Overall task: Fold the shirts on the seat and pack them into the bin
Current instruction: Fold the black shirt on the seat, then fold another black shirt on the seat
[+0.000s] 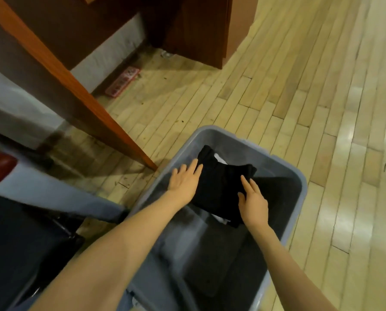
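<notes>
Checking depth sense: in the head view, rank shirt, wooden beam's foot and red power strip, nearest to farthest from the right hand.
1. Shirt, touching the right hand, in the bin.
2. Beam foot, left, on the floor.
3. Power strip, far upper left, by the wall.

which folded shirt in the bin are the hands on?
The black shirt at the far end of the bin, between left hand and right hand; the greyer ones lie lower, untouched.
</notes>
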### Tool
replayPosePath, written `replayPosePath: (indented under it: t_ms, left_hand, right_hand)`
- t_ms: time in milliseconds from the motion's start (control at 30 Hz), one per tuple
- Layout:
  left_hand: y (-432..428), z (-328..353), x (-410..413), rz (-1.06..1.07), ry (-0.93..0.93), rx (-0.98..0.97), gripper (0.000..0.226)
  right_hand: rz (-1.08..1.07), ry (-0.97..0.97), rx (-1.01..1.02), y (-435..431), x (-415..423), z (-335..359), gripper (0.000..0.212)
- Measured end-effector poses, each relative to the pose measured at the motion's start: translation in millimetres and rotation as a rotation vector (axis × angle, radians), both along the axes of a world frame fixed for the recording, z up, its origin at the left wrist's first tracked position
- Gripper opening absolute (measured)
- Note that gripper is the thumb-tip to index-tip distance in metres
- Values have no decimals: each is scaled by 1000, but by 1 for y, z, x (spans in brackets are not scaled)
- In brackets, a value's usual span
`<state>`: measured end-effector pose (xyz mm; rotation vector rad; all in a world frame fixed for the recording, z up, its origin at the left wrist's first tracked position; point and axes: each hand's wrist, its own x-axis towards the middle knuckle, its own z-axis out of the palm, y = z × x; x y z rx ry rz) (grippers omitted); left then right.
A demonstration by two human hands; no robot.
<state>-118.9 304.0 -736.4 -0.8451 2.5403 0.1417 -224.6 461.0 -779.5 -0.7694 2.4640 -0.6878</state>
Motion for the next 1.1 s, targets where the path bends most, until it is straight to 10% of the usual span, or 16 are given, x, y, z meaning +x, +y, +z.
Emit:
replayPosePath:
  t_ms: [300, 433, 667, 1100]
  left_hand:
    - [-19, -34, -41, 18, -15, 87, 89]
    - [-30, -47, -40, 43, -38, 67, 99]
    - [-22, -43, -3, -87, -86, -35, 86]
    - [3, 92, 187, 218, 362, -265, 54]
  right_hand:
    - [-109, -72, 70, -12, -20, -38, 60]
    - [7, -170, 414, -20, -24, -46, 70]
    - [178, 93, 529, -43, -3, -23, 72]
    - [634, 459, -67, -100, 131, 109, 36]
